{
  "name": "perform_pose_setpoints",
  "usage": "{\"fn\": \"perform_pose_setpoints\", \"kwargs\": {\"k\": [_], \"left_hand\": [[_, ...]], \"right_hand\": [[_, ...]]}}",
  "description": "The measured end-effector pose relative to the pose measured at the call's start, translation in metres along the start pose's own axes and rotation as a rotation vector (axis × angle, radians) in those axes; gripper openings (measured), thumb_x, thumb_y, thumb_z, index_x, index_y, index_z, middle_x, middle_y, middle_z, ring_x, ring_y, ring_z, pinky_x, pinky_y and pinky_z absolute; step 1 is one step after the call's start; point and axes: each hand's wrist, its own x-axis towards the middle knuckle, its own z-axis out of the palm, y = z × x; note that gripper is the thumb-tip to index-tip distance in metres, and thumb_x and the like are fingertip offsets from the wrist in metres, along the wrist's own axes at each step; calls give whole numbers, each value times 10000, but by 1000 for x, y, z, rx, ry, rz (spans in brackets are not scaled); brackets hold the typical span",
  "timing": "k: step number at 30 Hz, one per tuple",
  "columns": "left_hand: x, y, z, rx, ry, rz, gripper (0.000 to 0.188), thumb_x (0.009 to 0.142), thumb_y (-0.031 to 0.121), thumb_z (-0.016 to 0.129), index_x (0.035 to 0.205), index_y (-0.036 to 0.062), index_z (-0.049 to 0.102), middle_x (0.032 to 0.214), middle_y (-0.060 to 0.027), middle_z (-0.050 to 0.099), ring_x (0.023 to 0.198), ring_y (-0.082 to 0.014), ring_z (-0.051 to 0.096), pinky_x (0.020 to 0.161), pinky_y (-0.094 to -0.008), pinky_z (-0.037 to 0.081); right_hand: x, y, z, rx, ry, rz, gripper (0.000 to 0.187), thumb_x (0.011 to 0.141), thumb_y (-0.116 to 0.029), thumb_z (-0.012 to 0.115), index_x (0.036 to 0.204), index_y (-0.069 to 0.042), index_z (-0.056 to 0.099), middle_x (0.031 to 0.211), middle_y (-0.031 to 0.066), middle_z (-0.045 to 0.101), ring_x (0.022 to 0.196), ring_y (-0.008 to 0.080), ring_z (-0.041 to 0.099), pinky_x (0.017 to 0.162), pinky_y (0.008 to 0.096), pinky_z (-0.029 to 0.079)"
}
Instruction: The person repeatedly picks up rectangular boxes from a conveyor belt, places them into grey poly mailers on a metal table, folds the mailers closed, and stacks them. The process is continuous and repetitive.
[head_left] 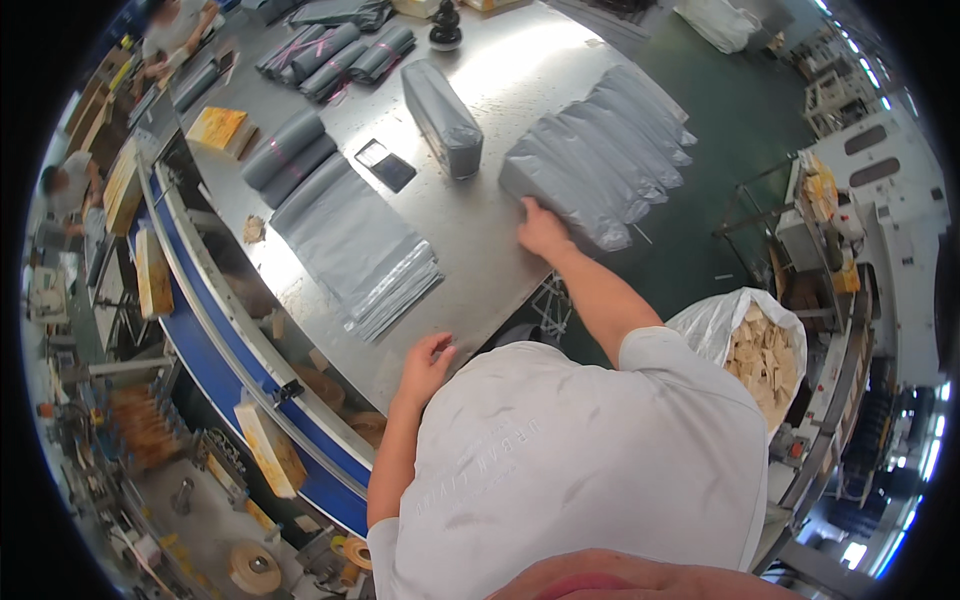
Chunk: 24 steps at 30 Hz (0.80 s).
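My right hand (543,230) reaches over the metal table to the near corner of a row of grey plastic-wrapped packages (565,165). Its fingertips appear to touch the nearest package, without gripping it. Close to the table's front edge, my left hand (428,368) hangs with its fingers loosely bent and apart, nothing in them. Beyond it lies a fanned stack of flat grey plastic bags (350,245). One grey-wrapped package (442,118) stands on its own in the middle of the table, left of the row.
The metal table (440,215) also bears a phone (385,165), rolled grey bags (290,150), tied bag bundles (340,55) and a yellow-white pack (220,130). A blue conveyor (215,350) with similar packs runs along the left. A sack of brown scraps (765,350) stands at right.
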Motion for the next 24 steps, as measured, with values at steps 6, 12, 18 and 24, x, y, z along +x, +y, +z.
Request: {"fn": "perform_pose_setpoints", "kwargs": {"k": [6,12,18,24], "left_hand": [[-76,-66,-11,-96,379,-297,293,974,204,723,1192,9,734,1177,-173,749,1048,-267,727,938,-385,563],[-205,-127,-3,271,1133,-409,172,915,111,698,1063,26,720,1039,-177,701,1046,-390,664,937,-459,535],[-393,-196,47,479,1198,-1380,555,842,95,757,1365,41,580,1289,-188,643,1233,-416,593,1094,-486,486],[-470,-243,-11,592,1252,-1615,561,837,203,761,1338,55,558,1479,-174,523,1421,-389,478,1112,-540,478]], "right_hand": [[48,63,-4,-217,101,34,582,930,-281,565,1491,-189,440,1294,303,682,1132,497,694,969,578,551],[54,59,25,-156,244,141,622,908,-293,564,1483,-59,530,1480,236,590,1340,434,583,1118,517,479],[52,69,48,-219,196,-47,638,921,-276,581,1492,2,517,1432,289,605,1320,451,588,1128,495,469],[6,35,65,-251,84,-178,616,878,-220,660,1445,-6,551,1333,260,682,1246,439,646,1079,489,500]]}}
